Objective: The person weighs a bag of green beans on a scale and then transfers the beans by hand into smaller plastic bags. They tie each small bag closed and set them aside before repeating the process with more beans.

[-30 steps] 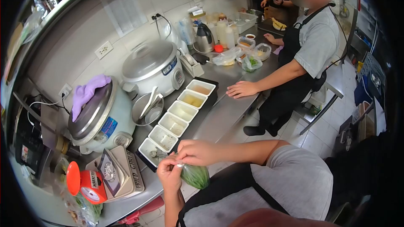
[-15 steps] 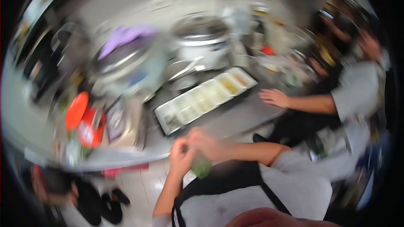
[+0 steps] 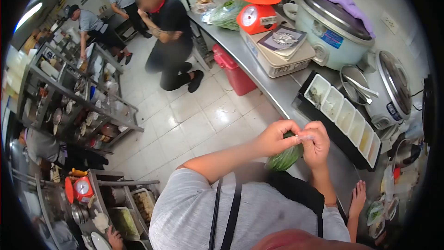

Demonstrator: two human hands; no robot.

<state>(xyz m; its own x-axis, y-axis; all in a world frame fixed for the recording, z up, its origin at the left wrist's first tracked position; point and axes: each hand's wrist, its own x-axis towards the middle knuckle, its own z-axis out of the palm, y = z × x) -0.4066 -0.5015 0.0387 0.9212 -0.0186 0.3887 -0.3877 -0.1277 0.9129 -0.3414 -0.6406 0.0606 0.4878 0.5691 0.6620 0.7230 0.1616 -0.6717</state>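
Observation:
A clear plastic bag of green vegetables hangs below my hands, in front of my chest. My left hand is closed, its thumb and fingers pinching the gathered top of the bag. Against it, my right hand is closed too, pinching a whitish twist of plastic at the bag's neck. The fingers of both hands meet there. Just beyond my right hand stands a black rack of white containers with several fillings, on the steel counter.
On the counter are an orange scale, a lidded box, rice cookers and a metal pot. A red bin stands below. A person sits ahead. Another person's hand is at right. Shelving lines the left.
The view has swung left, so the counter now lies to the right and the aisle shows ahead. Both hands stay together at the top of the bag.

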